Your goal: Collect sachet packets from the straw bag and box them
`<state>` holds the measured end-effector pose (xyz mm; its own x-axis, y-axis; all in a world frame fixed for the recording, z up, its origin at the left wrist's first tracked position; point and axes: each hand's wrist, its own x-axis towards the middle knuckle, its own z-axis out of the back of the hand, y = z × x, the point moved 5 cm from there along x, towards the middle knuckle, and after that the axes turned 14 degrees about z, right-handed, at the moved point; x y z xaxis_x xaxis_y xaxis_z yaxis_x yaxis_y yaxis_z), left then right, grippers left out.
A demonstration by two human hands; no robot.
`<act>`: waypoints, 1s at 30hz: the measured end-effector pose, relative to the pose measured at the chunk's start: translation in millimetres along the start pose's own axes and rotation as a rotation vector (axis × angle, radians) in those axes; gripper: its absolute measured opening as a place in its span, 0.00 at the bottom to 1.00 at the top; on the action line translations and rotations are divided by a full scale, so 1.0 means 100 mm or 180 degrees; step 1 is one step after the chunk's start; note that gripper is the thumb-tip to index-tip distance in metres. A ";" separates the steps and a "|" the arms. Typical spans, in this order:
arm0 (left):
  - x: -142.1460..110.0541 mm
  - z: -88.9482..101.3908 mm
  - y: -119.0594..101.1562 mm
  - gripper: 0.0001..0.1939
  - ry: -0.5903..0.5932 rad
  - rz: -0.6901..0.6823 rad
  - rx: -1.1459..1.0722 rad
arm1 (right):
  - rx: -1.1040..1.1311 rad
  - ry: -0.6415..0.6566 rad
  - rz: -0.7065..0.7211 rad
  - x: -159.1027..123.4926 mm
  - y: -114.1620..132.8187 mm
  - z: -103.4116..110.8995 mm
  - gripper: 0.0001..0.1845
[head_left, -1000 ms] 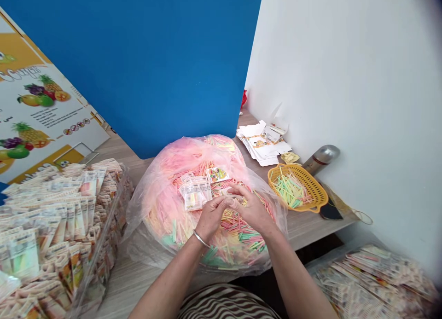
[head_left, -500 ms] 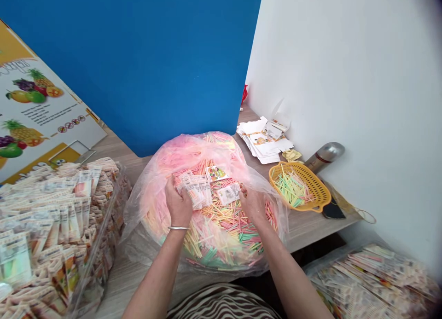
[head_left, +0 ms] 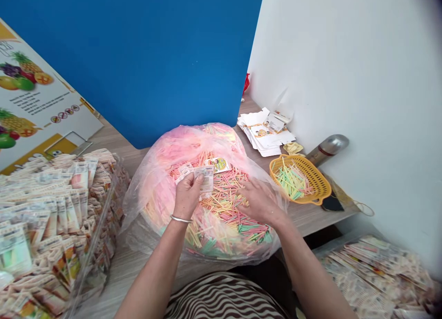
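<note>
Facing: blue panel (head_left: 131,56) ahead, white wall (head_left: 348,66) on the right, wooden tabletop (head_left: 113,142) running along both.

Poster: printed fruit sheet (head_left: 41,84) tilted at upper left, behind the bin.

Main bag: clear plastic bag (head_left: 157,190) at table centre, open, plastic bunched around the edge, heaped with short plastic sticks (head_left: 224,204) in pink, yellow and green.

Left bin: clear plastic bin (head_left: 44,222) at table's left, packed with sealed printed packets, near the main bag.

Lower right: second clear bag (head_left: 373,277) of flat printed packets, edge of view, partly blurred.

Basket: yellow plastic basket (head_left: 300,178) just right of the main bag, loose sticks of the same colours inside.

Paper: pile of white printed cards (head_left: 264,132) behind the basket, near the wall.

Flask: steel flask (head_left: 328,148) lying by the wall, just past the basket.

Left hand: left hand (head_left: 186,197) closed in a pinch, gripping a strip of sealed packets (head_left: 200,176) by its end, strip held just over the sticks, inside the main bag.

Right hand: right hand (head_left: 258,201) open, palm down, fingers spread, low over the sticks; contact unclear.

Left wrist: metal bangle (head_left: 180,219).

Near hands: small printed card (head_left: 218,164) lying on the sticks, just beside the strip.
</note>
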<state>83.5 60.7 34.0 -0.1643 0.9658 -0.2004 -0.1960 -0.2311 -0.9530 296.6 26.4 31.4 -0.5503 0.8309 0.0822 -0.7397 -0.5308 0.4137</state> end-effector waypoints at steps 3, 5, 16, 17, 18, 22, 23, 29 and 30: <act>0.00 0.10 0.07 0.14 -0.0061 0.0094 -0.0289 | -0.0120 0.0306 0.0059 -0.06 0.01 -0.28 0.24; -0.01 0.11 0.09 0.14 -0.0076 0.0108 -0.0346 | -0.0149 0.0203 0.0118 -0.02 0.09 -0.37 0.25; -0.07 0.14 0.06 0.15 -0.0100 0.0068 -0.0211 | -0.0778 0.0211 0.0540 0.36 0.35 -0.74 0.19; -0.07 0.16 0.06 0.15 -0.0137 0.0065 -0.0169 | -0.0827 0.0181 0.0528 0.34 0.34 -0.75 0.20; -0.07 0.18 0.07 0.15 -0.0173 0.0065 -0.0117 | -0.0859 0.0154 0.0489 0.32 0.33 -0.75 0.21; -0.05 0.24 0.13 0.15 -0.0306 0.0042 0.0344 | -0.0864 -0.0093 0.0229 0.24 0.20 -0.62 0.21; -0.05 0.24 0.14 0.15 -0.0326 0.0017 0.0548 | -0.0818 -0.0198 0.0169 0.22 0.17 -0.56 0.21; -0.24 0.07 -0.07 0.24 -0.0981 -0.0952 0.1163 | 0.1113 -0.0772 -0.0398 0.15 0.01 -0.23 0.10; -0.27 -0.03 -0.10 0.25 -0.0768 -0.0943 0.1056 | 0.1693 -0.0804 -0.0354 0.14 0.03 -0.22 0.09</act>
<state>92.5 37.2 48.2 -0.2662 0.9500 0.1634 -0.5584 -0.0138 -0.8295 278.1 33.1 13.8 -0.3233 0.9253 0.1984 -0.4563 -0.3361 0.8239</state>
